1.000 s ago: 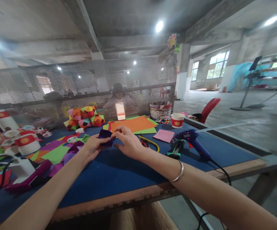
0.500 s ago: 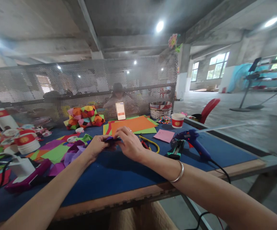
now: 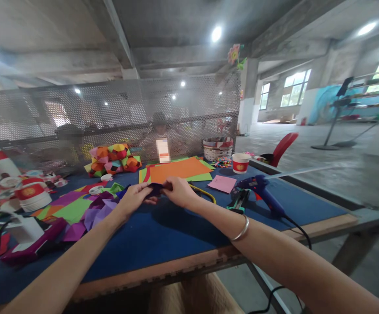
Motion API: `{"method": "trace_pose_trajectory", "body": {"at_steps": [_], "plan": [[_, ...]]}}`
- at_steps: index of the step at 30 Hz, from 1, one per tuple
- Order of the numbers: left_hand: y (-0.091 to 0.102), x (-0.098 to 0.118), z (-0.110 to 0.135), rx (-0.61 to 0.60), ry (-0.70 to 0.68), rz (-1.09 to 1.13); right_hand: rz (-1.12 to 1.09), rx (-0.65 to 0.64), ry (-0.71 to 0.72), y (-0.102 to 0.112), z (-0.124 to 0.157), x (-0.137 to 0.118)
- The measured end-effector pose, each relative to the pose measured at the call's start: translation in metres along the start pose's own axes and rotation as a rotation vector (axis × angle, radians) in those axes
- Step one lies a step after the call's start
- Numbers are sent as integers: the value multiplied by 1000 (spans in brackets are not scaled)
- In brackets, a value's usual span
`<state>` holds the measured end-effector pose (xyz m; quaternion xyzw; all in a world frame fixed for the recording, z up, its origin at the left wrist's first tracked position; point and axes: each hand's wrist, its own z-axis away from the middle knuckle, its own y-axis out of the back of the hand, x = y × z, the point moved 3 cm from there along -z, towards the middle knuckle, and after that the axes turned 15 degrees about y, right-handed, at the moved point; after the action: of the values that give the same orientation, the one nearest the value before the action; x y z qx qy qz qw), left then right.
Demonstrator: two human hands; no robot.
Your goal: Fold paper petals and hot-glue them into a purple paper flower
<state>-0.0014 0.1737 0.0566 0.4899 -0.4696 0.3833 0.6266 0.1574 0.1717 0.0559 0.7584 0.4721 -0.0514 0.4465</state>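
Note:
A small piece of dark purple paper (image 3: 156,189) is held up between my two hands, just above the blue table mat. My left hand (image 3: 137,196) pinches its left side. On the right edge, the fingers of my right hand (image 3: 177,191) are closed, and a silver bangle circles that wrist. The paper's exact folded shape is partly hidden by my fingers. Left of my left hand lie folded purple paper pieces (image 3: 99,209). Behind the hands rests a stack of coloured sheets with an orange sheet (image 3: 179,169) on top.
To the right lie a pink note (image 3: 222,183), a green-and-black cutter (image 3: 239,201), a blue glue gun (image 3: 263,192) and a paper cup (image 3: 241,163). A woven basket (image 3: 218,149) and a folded-paper ball cluster (image 3: 113,160) stand behind. A power strip (image 3: 35,244) sits at left.
My right hand has lowered and curled its fingers in at the paper's right edge. The paper stays between both hands. The whole view has shifted slightly.

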Motion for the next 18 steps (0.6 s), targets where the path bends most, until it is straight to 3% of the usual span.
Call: {"method": "trace_pose_trajectory", "body": {"at_steps": [11, 18], "plan": [[6, 10, 6, 109, -185, -116, -94, 4, 56, -10, 3, -8], [6, 15, 12, 215, -284, -174, -292, 36, 101, -14, 6, -8]]}}
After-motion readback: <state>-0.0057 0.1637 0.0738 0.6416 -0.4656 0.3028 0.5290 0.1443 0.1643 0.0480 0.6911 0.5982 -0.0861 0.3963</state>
